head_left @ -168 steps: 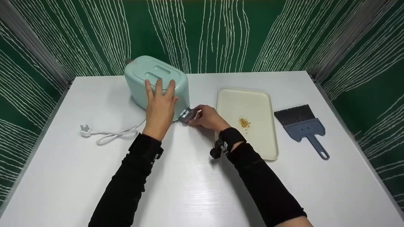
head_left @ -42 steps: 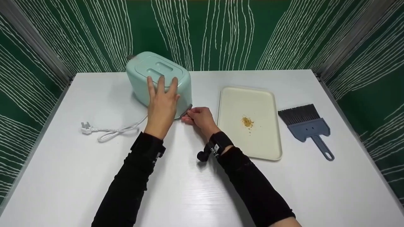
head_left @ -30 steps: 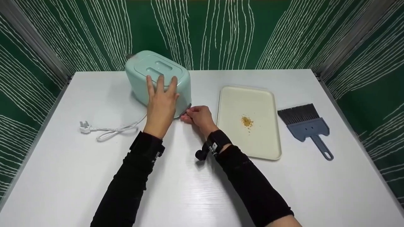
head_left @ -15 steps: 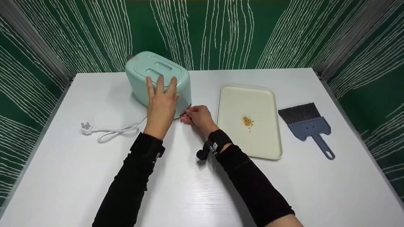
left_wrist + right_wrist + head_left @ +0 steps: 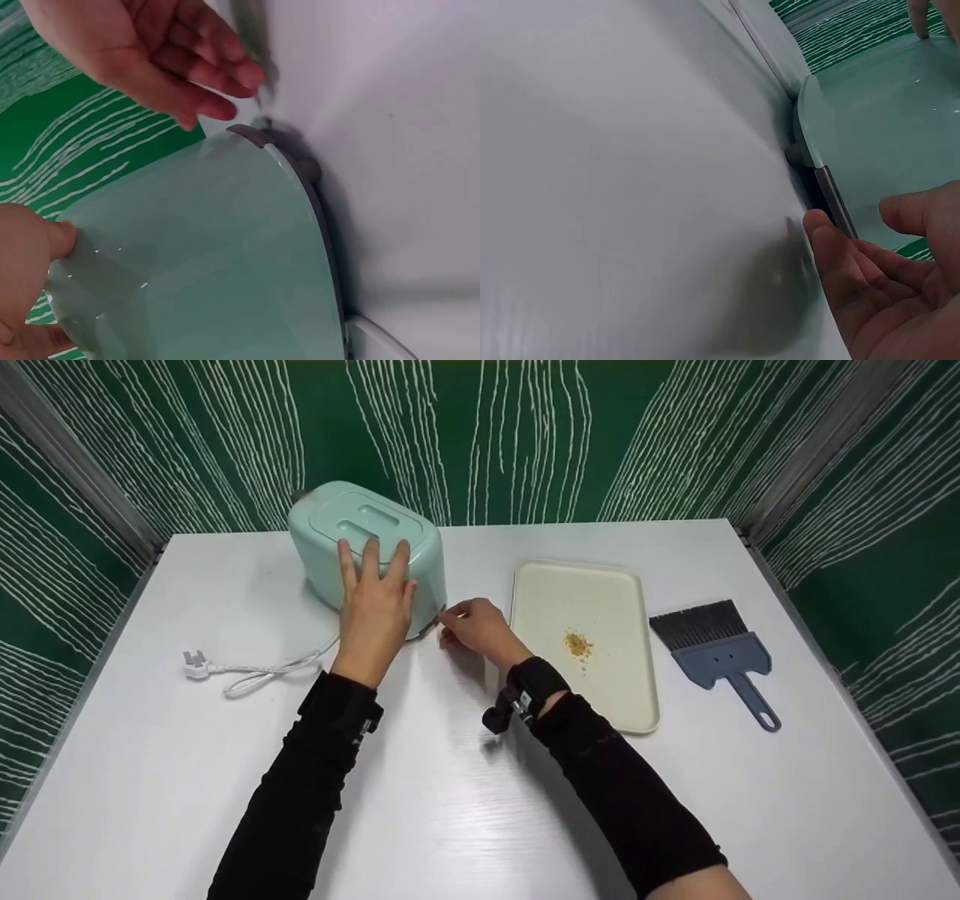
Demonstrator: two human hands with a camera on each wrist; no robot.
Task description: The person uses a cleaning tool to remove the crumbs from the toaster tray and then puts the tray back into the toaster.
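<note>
A mint-green toaster with a lid over its top stands at the back left of the white table. My left hand rests on it, fingers straight and spread over the lid's front edge. Low on the toaster's right end, the dark grey edge of a crumb tray sits in the base. My right hand is just beside that edge. In the right wrist view its thumb stands apart from the loosely bent fingers, with nothing between them. The tray's body is hidden inside the toaster.
A cream serving tray with a small heap of yellow-brown crumbs lies to the right. Beyond it is a blue-grey hand brush with black bristles. A white cord with its plug lies left of the toaster.
The crumb tray, earlier sticking out in my right hand's pinch, has slid into the toaster's base. My right hand has let go and drawn slightly back. My left hand stays on the lid.
</note>
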